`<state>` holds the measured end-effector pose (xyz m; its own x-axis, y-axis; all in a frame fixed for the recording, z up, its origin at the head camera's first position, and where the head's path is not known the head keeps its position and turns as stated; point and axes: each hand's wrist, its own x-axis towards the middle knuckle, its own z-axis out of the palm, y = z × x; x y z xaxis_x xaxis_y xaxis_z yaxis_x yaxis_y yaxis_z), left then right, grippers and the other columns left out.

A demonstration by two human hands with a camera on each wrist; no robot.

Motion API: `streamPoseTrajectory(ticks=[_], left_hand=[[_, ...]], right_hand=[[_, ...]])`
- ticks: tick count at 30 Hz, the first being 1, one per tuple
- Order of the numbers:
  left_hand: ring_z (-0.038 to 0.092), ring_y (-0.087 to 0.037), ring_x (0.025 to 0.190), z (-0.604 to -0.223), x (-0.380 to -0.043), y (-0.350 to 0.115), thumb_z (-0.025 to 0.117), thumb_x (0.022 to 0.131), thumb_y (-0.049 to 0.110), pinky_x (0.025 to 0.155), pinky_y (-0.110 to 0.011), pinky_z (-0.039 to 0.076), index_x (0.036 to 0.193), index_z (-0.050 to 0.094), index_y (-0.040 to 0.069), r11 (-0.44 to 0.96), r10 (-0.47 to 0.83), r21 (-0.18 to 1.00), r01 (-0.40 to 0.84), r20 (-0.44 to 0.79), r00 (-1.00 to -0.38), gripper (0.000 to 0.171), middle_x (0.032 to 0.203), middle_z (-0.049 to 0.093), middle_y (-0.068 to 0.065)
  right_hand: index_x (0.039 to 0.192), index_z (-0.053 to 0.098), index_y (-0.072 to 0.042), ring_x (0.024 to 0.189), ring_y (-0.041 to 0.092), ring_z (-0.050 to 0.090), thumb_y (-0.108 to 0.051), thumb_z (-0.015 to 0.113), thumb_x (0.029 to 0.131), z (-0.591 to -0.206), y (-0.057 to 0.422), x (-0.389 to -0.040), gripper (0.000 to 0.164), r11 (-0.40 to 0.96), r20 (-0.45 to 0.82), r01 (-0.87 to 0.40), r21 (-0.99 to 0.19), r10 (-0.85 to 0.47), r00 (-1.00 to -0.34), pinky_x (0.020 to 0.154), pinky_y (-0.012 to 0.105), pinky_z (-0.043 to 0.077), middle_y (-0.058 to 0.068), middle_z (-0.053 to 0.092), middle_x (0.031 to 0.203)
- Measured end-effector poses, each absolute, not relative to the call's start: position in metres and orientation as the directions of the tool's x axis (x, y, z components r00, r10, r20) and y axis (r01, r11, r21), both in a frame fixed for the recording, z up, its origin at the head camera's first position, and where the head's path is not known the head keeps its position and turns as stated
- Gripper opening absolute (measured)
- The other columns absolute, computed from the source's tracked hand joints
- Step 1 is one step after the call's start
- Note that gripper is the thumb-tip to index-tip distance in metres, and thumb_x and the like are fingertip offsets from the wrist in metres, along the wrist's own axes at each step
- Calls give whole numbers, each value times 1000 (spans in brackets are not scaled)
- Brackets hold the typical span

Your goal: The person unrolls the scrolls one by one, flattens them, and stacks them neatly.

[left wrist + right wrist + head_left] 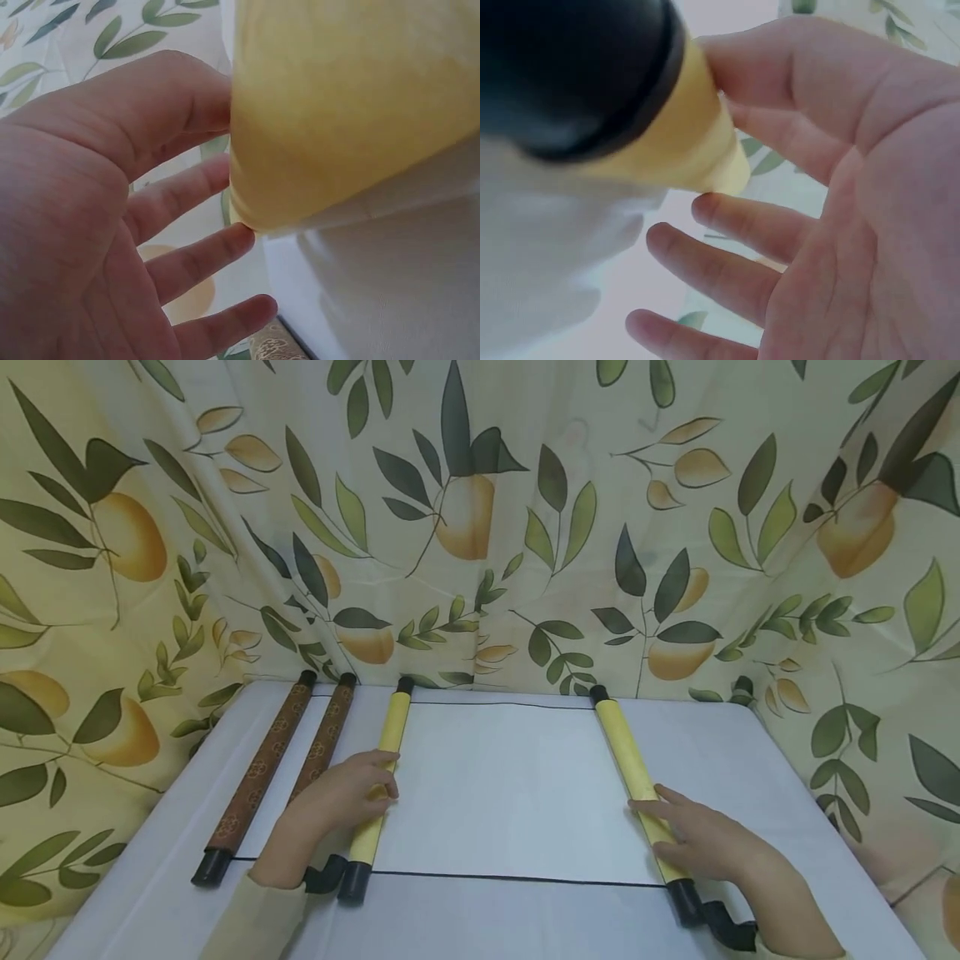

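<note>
Carefully: your left hand [341,797] touches left yellow roller [392,722], centre-left of frame; right hand [712,839], right yellow roller [628,752], centre-right; fingers loosely spread. Better use even, light pressure, so white sheet [510,785] lies flat.

We find the head view dim, the cream, fruit-printed fabric curtain [480,589] yellower leftward; the right wrist view blurs the black cylindrical end cap [577,71].

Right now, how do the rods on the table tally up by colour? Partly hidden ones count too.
Yellow rods: 2
Brown patterned rods: 2, one partly hidden by the left hand
Total: 4 rods
</note>
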<state>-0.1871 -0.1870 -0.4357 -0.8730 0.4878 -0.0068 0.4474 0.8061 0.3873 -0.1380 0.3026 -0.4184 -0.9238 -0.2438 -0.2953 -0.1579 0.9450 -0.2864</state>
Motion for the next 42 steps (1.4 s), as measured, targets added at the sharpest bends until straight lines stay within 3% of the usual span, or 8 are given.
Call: streamPoseTrajectory(ticks=[3,11,19,24,28,34,40,42], left_hand=[[46,-36,137,-437,-186,-189,75,84,12,105,-47,45,86,76,20,817,475,379,435,-14,-880,8,147,52,-12],[49,-34,136,-439,-185,-196,74,88,20,101,-45,48,92,77,22,832,476,343,437,-35,-879,6,149,51,-9],[51,-33,134,-437,-178,-204,68,93,24,100,-48,49,113,75,20,829,506,286,481,-15,-863,22,150,50,-8],[61,-33,122,-436,-174,-209,68,94,26,90,-45,54,113,75,17,812,535,262,521,23,-845,21,149,50,-13],[62,-34,120,-437,-172,-211,71,92,32,91,-47,54,115,74,17,817,528,263,513,16,-849,27,149,49,-14],[58,-33,125,-438,-174,-212,74,89,32,93,-47,53,115,72,19,810,539,271,520,5,-842,29,152,47,-11],[55,-33,129,-437,-176,-214,73,91,24,90,-44,54,109,74,17,759,604,256,598,66,-794,19,147,52,-11],[55,-34,129,-437,-176,-215,72,92,23,89,-44,55,106,74,18,753,610,251,608,78,-788,15,146,54,-12]], right_hand=[[139,58,-20,128,55,46,-27,76,84,-418,303,-140,59,947,-300,-174,-269,-254,-919,91,71,44,33,36,151],[137,61,-29,125,51,52,-54,75,81,-418,308,-142,63,948,-281,-246,-203,-298,-912,84,69,48,24,34,156],[135,62,-29,122,46,57,-53,74,82,-421,312,-140,59,944,-248,-296,-148,-325,-913,85,65,50,14,34,159],[134,63,-26,121,46,58,-54,73,82,-419,314,-139,59,942,-247,-302,-147,-331,-911,84,65,50,16,36,158],[133,64,-25,120,47,58,-59,74,79,-419,314,-141,64,944,-260,-298,-139,-325,-909,85,65,50,18,37,156],[131,64,-21,116,45,61,-45,78,80,-419,315,-144,58,954,-273,-281,-106,-299,-914,80,60,53,23,35,156],[132,65,-20,101,33,66,-31,76,83,-417,315,-142,52,957,-272,-262,-121,-286,-919,63,41,50,22,30,159],[133,65,-20,102,33,66,-32,75,84,-417,315,-141,51,956,-270,-265,-127,-290,-918,65,43,52,21,30,159]])
